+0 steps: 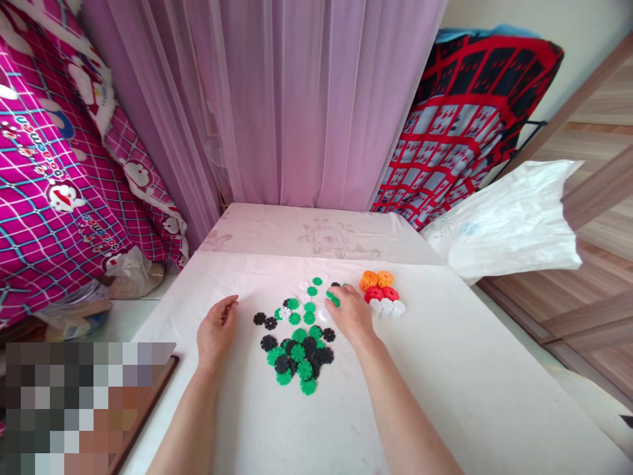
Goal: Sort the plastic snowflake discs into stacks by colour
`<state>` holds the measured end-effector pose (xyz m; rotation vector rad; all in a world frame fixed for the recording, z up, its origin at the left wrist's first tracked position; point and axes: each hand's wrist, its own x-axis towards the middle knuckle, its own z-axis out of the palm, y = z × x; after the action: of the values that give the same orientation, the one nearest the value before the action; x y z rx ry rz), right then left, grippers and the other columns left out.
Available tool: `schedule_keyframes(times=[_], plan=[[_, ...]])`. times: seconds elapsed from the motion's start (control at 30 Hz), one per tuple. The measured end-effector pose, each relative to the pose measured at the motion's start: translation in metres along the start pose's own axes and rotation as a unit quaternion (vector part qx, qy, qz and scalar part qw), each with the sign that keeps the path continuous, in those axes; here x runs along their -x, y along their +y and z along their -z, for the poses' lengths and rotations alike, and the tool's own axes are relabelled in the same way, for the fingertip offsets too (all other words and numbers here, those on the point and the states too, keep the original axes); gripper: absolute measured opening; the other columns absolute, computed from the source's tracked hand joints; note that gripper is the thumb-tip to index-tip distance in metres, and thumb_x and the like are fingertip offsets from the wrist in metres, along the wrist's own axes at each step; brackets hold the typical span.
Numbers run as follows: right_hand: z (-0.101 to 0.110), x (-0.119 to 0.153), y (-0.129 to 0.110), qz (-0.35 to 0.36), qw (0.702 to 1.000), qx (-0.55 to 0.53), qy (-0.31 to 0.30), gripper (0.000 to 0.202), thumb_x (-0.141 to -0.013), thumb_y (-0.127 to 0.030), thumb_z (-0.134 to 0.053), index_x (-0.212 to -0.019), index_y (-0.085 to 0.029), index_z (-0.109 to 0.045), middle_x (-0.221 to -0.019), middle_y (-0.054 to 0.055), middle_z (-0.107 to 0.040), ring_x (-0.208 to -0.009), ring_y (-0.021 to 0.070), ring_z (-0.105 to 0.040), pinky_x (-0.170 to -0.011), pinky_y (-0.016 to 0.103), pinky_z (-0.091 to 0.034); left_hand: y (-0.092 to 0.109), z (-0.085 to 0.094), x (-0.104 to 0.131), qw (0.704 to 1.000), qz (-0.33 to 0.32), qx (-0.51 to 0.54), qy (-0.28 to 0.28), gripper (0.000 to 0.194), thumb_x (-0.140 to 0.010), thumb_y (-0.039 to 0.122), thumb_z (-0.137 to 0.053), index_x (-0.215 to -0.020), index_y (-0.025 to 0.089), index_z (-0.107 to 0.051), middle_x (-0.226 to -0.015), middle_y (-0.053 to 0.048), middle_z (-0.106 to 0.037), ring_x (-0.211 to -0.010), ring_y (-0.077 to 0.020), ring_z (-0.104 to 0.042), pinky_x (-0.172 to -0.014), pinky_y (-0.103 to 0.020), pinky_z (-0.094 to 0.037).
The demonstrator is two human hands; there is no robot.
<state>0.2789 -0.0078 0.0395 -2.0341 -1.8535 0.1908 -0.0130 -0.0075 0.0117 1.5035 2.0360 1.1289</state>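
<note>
Pinching, it seems, a green disc at the right edge of the loose discs, the right hand appears mid-sort by colour, the next move calling for a clean lift, while the left hand, loosely curled over the table, shows no determinable contents.

we find the scene bright and softly lit, with a pale glow across the folds of the mauve curtain. the white tabletop looks close to washed out, and the white discs nearly melt into it. we see only a faint, soft-edged shadow beside the left forearm. wide-angle stretching slants the wooden panels at the right edge, while a coarse pixel mosaic hides the lower left corner.
</note>
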Motion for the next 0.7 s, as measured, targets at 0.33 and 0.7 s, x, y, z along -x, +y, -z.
schedule_keyframes(times=[0.33,0.7], plan=[[-0.003,-0.087,0.000,0.073,0.988,0.090,-0.097,0.027,-0.078,-0.012,-0.064,-0.100,-0.024,-0.075,-0.106,0.007,-0.073,-0.101,0.0220,-0.064,-0.087,0.030,-0.044,0.002,0.002,-0.001,1.000,0.009,0.006,0.006,0.035,-0.082,0.044,-0.050,-0.101,0.026,-0.073,-0.092,-0.003,-0.077,-0.080,-0.0194,-0.069,-0.072,-0.030,-0.054],[0.013,-0.021,0.009,0.053,0.998,-0.014,-0.002,0.028,-0.083,-0.023,-0.059,-0.108,-0.023,-0.072,-0.106,0.006,-0.071,-0.097,0.0201,-0.064,-0.085,0.029,-0.046,0.002,0.001,-0.001,1.000,0.011,0.006,-0.003,0.037,-0.084,0.043,-0.048,-0.104,0.025,-0.073,-0.095,-0.004,-0.076,-0.082,-0.0197,-0.069,-0.074,-0.031,-0.053]])
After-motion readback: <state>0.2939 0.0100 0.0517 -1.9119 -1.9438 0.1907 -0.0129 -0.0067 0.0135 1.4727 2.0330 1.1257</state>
